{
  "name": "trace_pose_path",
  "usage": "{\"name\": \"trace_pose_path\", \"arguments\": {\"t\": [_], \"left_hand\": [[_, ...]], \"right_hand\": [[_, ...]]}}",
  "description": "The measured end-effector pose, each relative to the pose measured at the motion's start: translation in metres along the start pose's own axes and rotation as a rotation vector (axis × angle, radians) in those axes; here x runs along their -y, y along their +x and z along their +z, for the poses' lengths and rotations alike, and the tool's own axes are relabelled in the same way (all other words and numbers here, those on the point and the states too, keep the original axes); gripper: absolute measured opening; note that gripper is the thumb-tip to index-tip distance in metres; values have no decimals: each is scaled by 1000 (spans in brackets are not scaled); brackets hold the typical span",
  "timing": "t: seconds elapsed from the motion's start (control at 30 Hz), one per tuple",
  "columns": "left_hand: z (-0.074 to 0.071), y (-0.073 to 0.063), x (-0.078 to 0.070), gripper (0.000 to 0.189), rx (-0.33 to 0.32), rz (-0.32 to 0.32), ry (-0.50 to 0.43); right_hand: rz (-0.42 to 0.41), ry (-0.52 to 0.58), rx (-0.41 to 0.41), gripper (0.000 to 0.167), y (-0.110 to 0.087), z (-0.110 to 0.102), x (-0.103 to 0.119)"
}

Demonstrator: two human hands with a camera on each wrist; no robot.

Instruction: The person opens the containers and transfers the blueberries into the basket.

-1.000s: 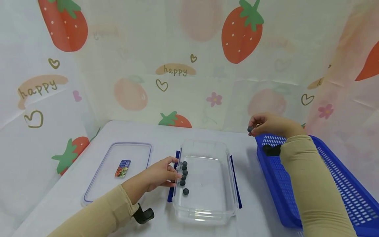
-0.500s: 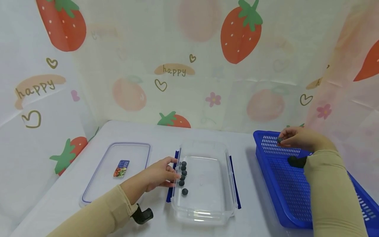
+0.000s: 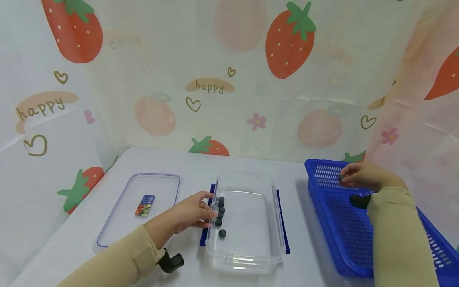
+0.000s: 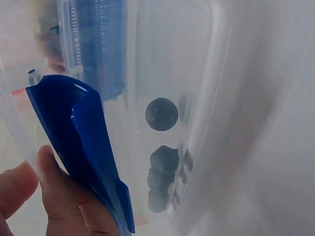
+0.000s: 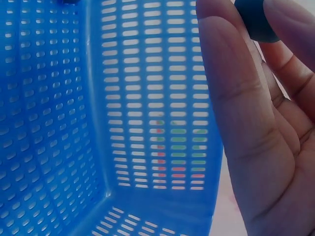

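A clear plastic food container [image 3: 247,239] with blue side latches stands mid-table, and several blueberries [image 3: 222,233] lie along its left side. My left hand [image 3: 193,213] holds the container's left wall near the blue latch [image 4: 83,142]; its fingers show beside that latch in the left wrist view. Over the far end of the blue basket [image 3: 331,243], my right hand [image 3: 365,176] pinches one blueberry [image 5: 257,19] between thumb and fingertips. In the right wrist view the basket's slotted wall [image 5: 147,98] lies just beyond those fingers.
Left of the container, a clear lid [image 3: 118,231] with a purple-blue rim lies flat, bearing a small colourful label [image 3: 145,205]. The basket's tall side stands at the table's right. A strawberry-print curtain [image 3: 229,48] rises behind the table.
My right hand has moved right and lower with the blueberry, from beside the basket's far corner to above its far end. My left hand stays on the container.
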State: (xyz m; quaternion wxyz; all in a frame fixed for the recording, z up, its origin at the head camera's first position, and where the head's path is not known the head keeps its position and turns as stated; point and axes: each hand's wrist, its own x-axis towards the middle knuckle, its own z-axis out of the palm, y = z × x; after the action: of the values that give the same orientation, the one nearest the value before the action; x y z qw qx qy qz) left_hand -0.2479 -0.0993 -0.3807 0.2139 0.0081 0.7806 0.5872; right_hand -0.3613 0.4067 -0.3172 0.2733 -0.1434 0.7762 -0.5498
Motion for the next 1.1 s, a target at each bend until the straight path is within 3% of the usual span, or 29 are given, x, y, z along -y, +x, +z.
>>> {"name": "trace_pose_path", "arguments": {"t": [0.33, 0.5, 0.77, 1.1], "left_hand": [[1, 1, 1, 61, -2, 10, -3], [1, 1, 1, 61, -9, 15, -1], [0, 3, 3, 62, 3, 17, -2], [-2, 4, 4, 62, 16, 23, -7]], "right_hand": [[-26, 43, 45, 18, 0, -4, -7], [-61, 44, 41, 19, 0, 0, 0], [-35, -124, -94, 13, 19, 22, 40], [-55, -352, -51, 34, 64, 80, 101]]}}
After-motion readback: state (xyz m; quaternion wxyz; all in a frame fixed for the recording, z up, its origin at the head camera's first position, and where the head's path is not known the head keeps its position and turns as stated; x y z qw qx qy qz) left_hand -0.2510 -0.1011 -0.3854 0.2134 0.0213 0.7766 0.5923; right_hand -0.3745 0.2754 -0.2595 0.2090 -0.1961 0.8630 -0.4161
